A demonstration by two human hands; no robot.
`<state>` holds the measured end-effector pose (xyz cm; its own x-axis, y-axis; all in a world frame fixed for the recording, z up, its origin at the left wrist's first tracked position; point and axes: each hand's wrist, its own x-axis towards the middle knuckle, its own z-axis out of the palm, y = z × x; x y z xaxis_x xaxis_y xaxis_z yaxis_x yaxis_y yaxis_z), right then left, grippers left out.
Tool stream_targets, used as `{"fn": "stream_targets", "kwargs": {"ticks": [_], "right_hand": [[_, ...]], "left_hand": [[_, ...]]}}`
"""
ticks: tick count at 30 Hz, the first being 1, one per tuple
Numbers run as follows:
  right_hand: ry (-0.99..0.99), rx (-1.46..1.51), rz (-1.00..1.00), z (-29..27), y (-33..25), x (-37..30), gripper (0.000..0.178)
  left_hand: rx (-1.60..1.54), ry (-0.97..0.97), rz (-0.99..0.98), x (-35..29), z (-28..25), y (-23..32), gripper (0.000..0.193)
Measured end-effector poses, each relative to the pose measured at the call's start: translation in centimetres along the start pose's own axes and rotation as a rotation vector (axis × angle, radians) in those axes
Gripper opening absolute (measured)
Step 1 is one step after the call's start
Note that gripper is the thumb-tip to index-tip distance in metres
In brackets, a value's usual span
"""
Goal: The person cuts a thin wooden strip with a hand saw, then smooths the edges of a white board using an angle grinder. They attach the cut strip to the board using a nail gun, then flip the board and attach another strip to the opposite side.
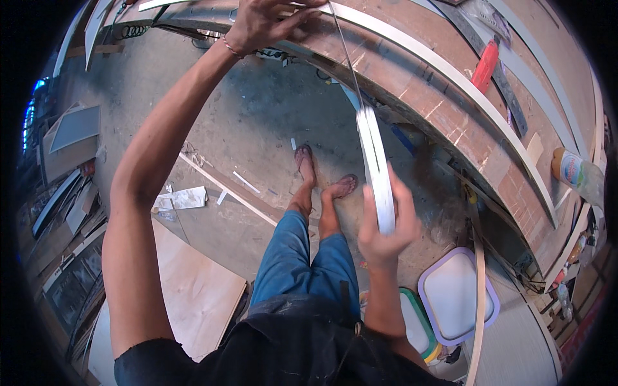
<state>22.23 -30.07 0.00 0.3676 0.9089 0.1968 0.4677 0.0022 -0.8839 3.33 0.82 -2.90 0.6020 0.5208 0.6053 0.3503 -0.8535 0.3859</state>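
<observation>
My left hand is at the top, at the edge of a workbench. Its thumb and fingers close on a long, narrow white strip that runs along the bench; part of the hand is cut off by the picture's upper edge. My right hand, in front of my body, is wrapped round the lower end of a long white tool with a dark slit along it. A thin dark blade or rod runs from its far end up to the strip beside my left fingertips. Its exact kind cannot be made out.
On the bench lie a red-handled tool, a clear bottle and more strips. Purple-rimmed and green-rimmed panels stand at lower right. A plywood sheet and stacked boards are at left. Scraps litter the floor.
</observation>
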Motion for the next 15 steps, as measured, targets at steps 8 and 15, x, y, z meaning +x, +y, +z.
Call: {"fn": "stream_targets", "kwargs": {"ticks": [8,15], "right_hand": [[-0.029,0.007,0.01,-0.9,-0.1,-1.3,0.042],[0.018,0.054,0.069,1.7,0.5,1.8,0.04]], "left_hand": [[-0.025,0.017,-0.053,-1.0,0.1,-0.4,0.024],[-0.057,0.006,-0.11,0.0,0.5,0.3,0.023]]}}
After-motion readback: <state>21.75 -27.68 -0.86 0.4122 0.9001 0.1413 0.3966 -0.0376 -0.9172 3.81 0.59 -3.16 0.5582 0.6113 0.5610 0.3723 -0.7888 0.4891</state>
